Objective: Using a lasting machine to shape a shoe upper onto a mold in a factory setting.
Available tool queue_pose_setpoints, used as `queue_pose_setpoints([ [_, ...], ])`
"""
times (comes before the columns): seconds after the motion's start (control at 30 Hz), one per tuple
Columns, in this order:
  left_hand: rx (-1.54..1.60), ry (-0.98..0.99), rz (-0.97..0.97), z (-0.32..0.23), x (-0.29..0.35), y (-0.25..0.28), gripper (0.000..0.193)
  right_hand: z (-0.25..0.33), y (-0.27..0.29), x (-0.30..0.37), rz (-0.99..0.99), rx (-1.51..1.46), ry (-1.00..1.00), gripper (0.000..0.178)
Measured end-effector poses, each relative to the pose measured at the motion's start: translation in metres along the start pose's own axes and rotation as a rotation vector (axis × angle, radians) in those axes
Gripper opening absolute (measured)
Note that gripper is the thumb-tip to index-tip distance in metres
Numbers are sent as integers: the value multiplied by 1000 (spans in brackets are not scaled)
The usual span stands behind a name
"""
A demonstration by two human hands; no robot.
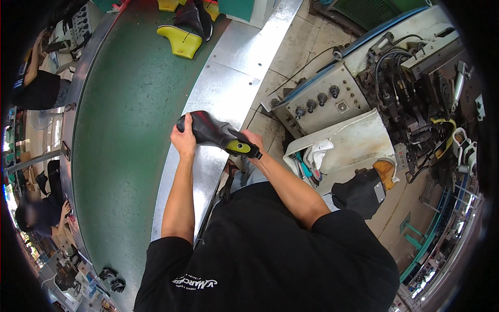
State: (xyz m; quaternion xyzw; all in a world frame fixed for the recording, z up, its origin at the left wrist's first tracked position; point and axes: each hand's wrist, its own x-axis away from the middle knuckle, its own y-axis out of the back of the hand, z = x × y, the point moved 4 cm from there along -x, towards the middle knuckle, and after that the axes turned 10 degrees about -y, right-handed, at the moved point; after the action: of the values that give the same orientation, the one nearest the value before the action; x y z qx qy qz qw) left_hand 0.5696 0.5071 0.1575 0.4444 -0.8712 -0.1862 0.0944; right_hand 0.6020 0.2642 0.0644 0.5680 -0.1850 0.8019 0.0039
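Observation:
A black leather shoe upper (210, 130) is stretched over a yellow-green shoe last (238, 146), whose top shows in the ankle opening. It lies across the air in front of me, above the metal rim (228, 67) of the green belt. My left hand (183, 138) is closed around the toe end at its left. At the heel and ankle end, my right hand (253, 141) grips the same shoe from the far side, its fingers partly hidden behind it.
Yellow lasts (180, 43) and a black boot upper (193, 20) lie on the far green belt (130, 99). To my right stand a machine with black knobs (322, 99), a pale tray (358, 140) of tools, and another black upper (358, 195). Two people work across the belt.

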Motion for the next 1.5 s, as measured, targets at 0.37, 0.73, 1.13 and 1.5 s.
queue_pose_setpoints([
  [0.37, 495, 392, 90, -43, 7, 38, 36, 18, -53, 152, 139, -110, -46, 30],
  [0.73, 775, 773, 377, 38, 81, 53, 19, -29, 14, 219, 166, -47, 94, 32],
  [1.13, 790, 536, 768, -73, 101, 31, 30, -44, 36, 340, -89, 955, 1407, 80],
  [1.5, 430, 71, 981, -198, 172, -30, 38, -48, 147, 389, -103, 1155, 1084, 83],
])
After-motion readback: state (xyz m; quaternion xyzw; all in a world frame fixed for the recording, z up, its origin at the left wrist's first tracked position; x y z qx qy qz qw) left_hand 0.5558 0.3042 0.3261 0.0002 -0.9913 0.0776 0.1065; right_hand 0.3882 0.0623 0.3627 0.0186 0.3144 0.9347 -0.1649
